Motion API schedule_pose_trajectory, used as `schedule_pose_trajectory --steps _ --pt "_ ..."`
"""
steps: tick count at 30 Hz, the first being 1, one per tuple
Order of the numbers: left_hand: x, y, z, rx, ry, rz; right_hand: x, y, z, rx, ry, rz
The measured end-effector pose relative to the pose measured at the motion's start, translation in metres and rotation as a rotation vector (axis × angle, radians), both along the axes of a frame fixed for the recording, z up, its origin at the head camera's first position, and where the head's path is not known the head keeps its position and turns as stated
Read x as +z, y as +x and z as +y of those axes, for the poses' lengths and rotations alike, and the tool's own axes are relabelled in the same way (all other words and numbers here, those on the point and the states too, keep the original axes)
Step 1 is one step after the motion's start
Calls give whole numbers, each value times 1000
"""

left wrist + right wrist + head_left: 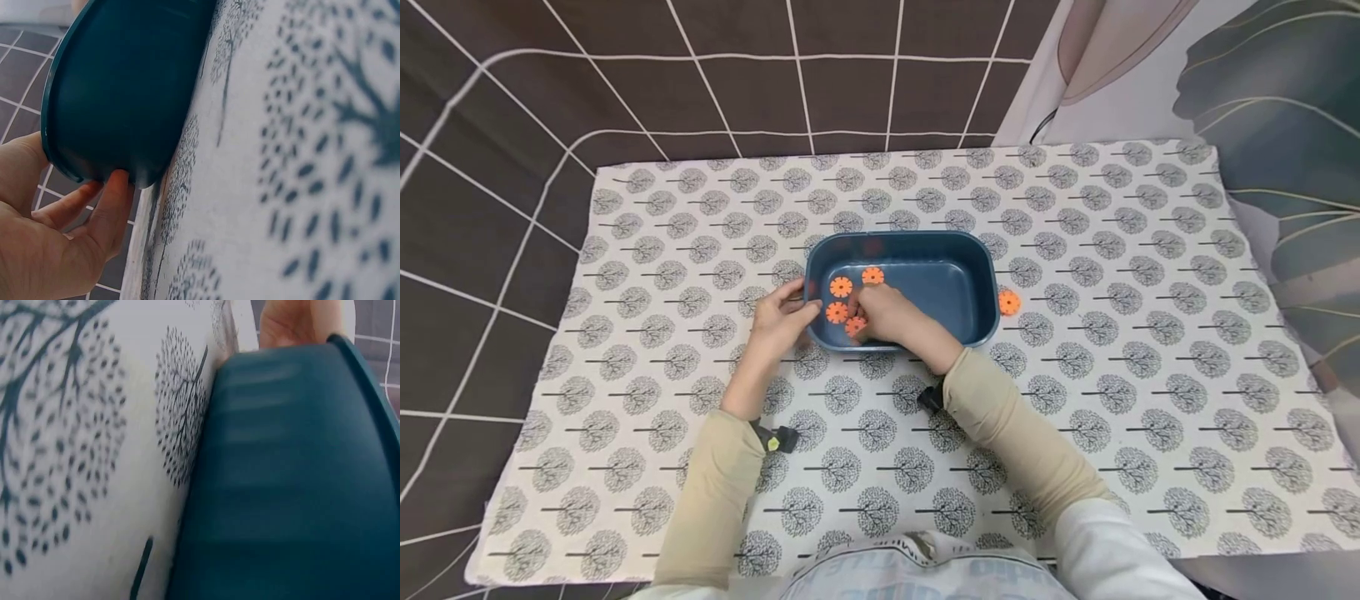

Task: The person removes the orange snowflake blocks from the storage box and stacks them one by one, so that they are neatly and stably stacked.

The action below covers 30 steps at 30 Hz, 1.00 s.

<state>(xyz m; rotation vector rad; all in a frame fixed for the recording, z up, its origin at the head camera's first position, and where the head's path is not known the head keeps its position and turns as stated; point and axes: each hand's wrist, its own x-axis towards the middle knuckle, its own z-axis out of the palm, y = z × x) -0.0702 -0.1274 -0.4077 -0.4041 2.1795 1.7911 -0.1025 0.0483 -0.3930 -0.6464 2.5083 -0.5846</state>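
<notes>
While the dark blue rounded-rectangular plastic tub stands near the middle of the cloth, the right hand reaches down into its left end, fingers bent over the small orange gear-shaped flat discs lying on the bottom. Four discs show there: two towards the far wall, one by the left wall, and one partly under the fingers; I cannot tell whether the hand already pinches that last one. The left hand rests against the outside of the left wall of the tub, with relaxed fingers touching under the rim, as the left wrist view shows. One more orange gear-shaped disc lies on the cloth just beside the right wall of the tub, outside it.

The tub is smooth and a little shiny, with a thin turned-out rim and rounded corners. It sits on the white tablecloth printed with grey trees, which is matt and lies flat. Both arms wear beige sleeves.

Around the tub the cloth has wide free room on every side, more to the right and towards the person. Its far and left edges meet the dark brown surface with white grid lines; at right hangs a pale curtain with large leaf shapes.
</notes>
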Motion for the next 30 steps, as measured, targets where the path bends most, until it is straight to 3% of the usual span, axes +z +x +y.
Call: schedule_pose_trajectory --steps 15,24,30 --pt "1 0 0 -9 -38 -7 -4 -4 3 43 6 -37" --pt "1 1 -1 -22 -21 -2 -4 -2 7 139 -79 38" --pt "2 1 -1 -16 -38 0 -4 -1 7 196 -78 73"
